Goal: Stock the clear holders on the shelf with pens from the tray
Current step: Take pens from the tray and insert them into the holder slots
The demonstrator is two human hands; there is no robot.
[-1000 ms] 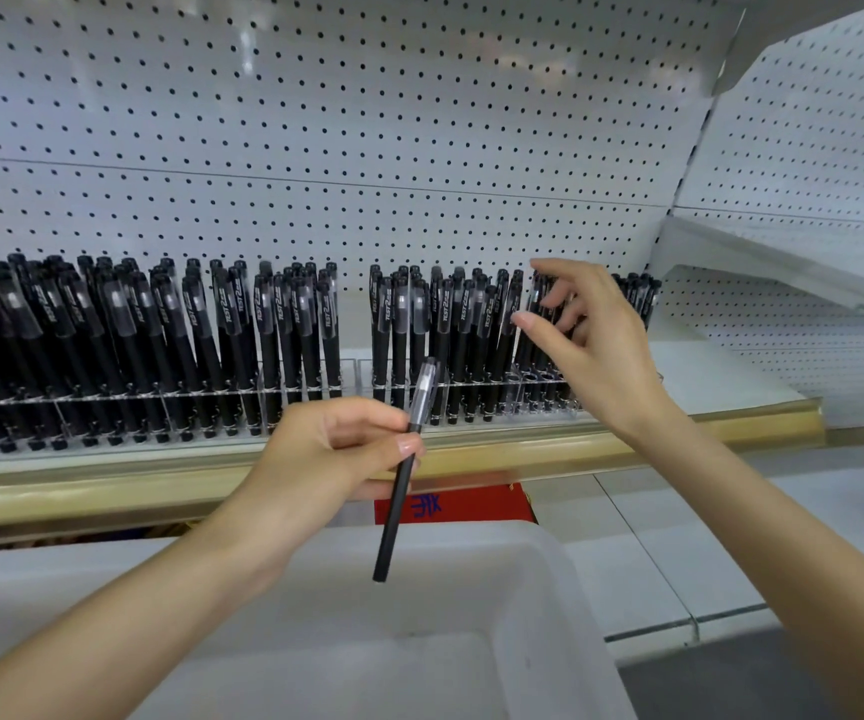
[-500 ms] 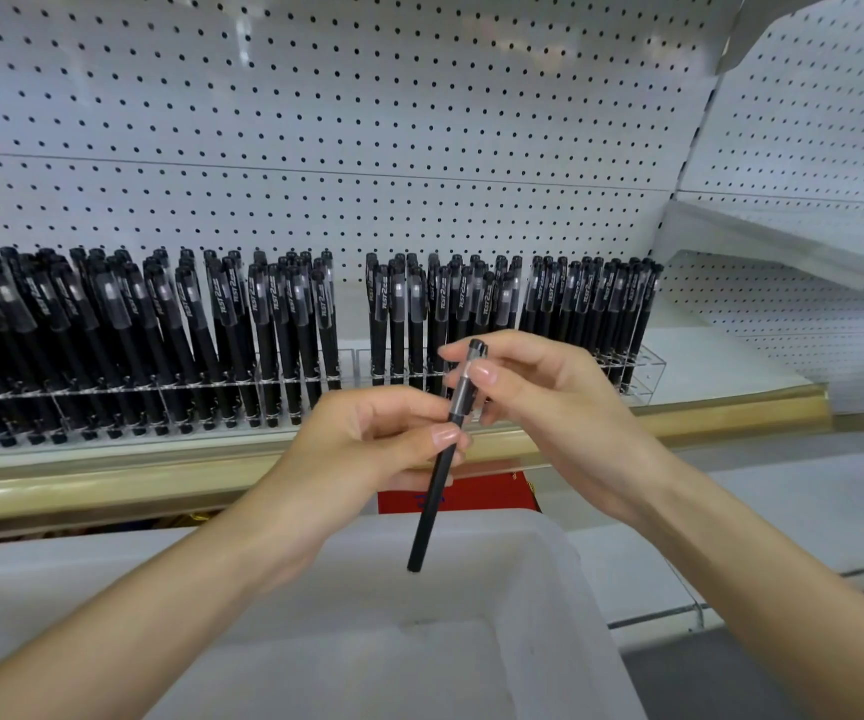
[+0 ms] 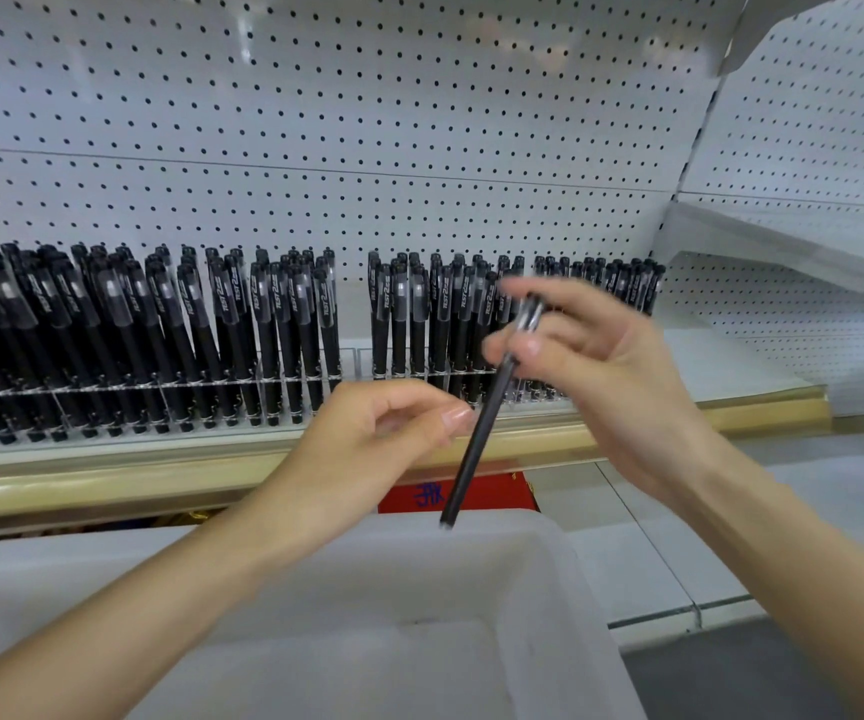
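At nine o'clock in the view, a clear holder (image 3: 159,402) on the shelf (image 3: 107,475) is packed with black capped pens (image 3: 185,314), which stand upright or lean slightly. A white pegboard (image 3: 367,122) is seen behind them, toward twelve o'clock. The left hand (image 3: 367,449) is raised just below centre, with its forearm entering from seven o'clock. Its fingers are loosely curled and its thumb tip is brought up just beside a single black pen (image 3: 476,444). Whether the thumb touches the barrel, or anything is gripped by this hand, cannot be told.

The pen is held in the air at the centre, above the far rim of the white tray (image 3: 549,563), which fills the six o'clock area. It is tilted, with its capped end toward one o'clock and its tip toward seven o'clock. A red box (image 3: 497,491) is partly seen behind it, below the shelf edge.

The pen is pinched near its cap between the thumb and fingers of the right hand (image 3: 601,366), which is blurred. Behind that hand a second clear holder (image 3: 419,376) is filled with further pens (image 3: 409,304). A white side shelf (image 3: 783,257) is seen at two o'clock.
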